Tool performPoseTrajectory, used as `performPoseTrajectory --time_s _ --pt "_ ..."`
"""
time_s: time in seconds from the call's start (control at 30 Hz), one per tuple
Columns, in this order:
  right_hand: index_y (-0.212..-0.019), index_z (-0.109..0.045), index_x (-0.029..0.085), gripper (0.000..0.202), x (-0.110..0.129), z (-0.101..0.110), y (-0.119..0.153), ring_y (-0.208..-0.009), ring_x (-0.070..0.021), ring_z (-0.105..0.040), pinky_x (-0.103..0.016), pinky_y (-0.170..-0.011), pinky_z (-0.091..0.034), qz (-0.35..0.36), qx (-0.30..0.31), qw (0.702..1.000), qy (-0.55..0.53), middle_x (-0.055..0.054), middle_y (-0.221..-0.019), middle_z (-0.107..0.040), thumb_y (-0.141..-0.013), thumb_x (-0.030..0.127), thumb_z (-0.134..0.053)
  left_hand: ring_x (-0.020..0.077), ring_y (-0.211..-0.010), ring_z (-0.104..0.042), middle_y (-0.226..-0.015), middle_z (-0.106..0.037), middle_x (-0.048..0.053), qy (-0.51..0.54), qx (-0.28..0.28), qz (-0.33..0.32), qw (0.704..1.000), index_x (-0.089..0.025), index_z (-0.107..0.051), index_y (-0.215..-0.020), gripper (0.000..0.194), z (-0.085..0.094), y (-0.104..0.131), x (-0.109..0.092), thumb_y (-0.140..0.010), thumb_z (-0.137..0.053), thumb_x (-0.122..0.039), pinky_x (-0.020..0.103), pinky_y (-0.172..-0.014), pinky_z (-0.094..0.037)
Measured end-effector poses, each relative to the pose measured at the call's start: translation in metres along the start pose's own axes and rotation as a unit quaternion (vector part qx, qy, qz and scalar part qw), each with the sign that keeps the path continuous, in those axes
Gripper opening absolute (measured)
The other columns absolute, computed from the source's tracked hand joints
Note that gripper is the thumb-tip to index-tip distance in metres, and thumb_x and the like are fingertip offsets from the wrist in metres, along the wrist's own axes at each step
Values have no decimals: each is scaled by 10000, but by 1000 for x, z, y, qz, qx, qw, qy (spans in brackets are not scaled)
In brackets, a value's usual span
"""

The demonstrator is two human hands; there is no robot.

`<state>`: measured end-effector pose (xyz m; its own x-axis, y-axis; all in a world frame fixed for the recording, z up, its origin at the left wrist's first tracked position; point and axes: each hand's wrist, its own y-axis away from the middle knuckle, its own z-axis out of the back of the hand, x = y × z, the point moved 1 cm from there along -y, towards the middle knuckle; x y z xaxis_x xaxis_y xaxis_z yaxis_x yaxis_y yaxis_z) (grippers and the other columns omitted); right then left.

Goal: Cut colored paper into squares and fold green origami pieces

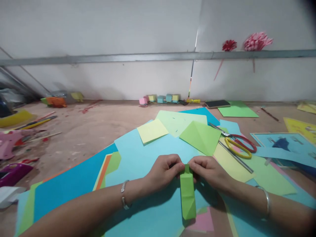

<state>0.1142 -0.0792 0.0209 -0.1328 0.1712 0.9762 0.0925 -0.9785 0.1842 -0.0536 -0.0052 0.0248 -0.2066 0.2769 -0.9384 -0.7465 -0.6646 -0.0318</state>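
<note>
A narrow strip of folded green paper with crease lines hangs between my two hands, its long end toward me. My left hand pinches its far left corner between thumb and curled fingers. On the far right corner, my right hand grips in the same way. Light blue paper sheets lie beneath both hands. Just beyond them rest a creased green paper square and a pale yellow paper square.
Scissors with red and yellow handles and a grey metal rod lie to the right on paper. Small paper cubes and a black phone sit by the wall. At left are pencils and a purple tool.
</note>
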Motion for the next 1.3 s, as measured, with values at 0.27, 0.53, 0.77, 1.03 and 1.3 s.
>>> performPoseTrajectory --time_s 0.27,0.53,0.77,1.03,1.3 --pt "-569 -379 210 405 -1 2 -7 -519 -94 -337 -241 -491 -268 -2 -28 992 120 58 -533 -343 -821 477 -552 80 -377 -464 -551 -564 -25 142 47 158 976 -197 -464 -718 369 -3 -4 6 -800 -559 -544 188 -360 -319" --pt "-583 -376 206 410 5 -3 0 -556 -102 -304 -254 -522 -262 17 29 981 190 51 -560 -322 -862 488 -485 76 -507 -371 -514 -441 -51 8 69 35 997 -174 -482 -586 340 4 -3 -3 -828 -520 -409 208 -486 -295" --pt "-599 -370 204 399 11 -1 -2 -553 -87 -287 -234 -495 -242 -67 23 989 129 65 -580 -290 -821 471 -567 75 -409 -370 -411 -433 -50 52 -6 149 987 -203 -384 -521 380 6 -8 1 -848 -473 -374 207 -440 -286" --pt "-631 -484 181 573 6 6 -6 -398 -61 -438 -189 -406 -314 -230 40 963 -133 33 -496 -545 -592 671 -776 176 -755 -609 -883 -667 85 -101 -105 -137 980 -155 -590 -1019 452 23 -6 3 -960 -407 -564 293 -648 -493" --pt "-694 -573 154 580 10 5 -1 -371 -65 -463 -183 -371 -330 -254 150 943 -155 11 -499 -590 -604 692 -771 145 -769 -608 -782 -698 9 -360 -116 -510 773 -152 -640 -1005 110 25 5 -5 -954 -547 -181 300 -703 -433"
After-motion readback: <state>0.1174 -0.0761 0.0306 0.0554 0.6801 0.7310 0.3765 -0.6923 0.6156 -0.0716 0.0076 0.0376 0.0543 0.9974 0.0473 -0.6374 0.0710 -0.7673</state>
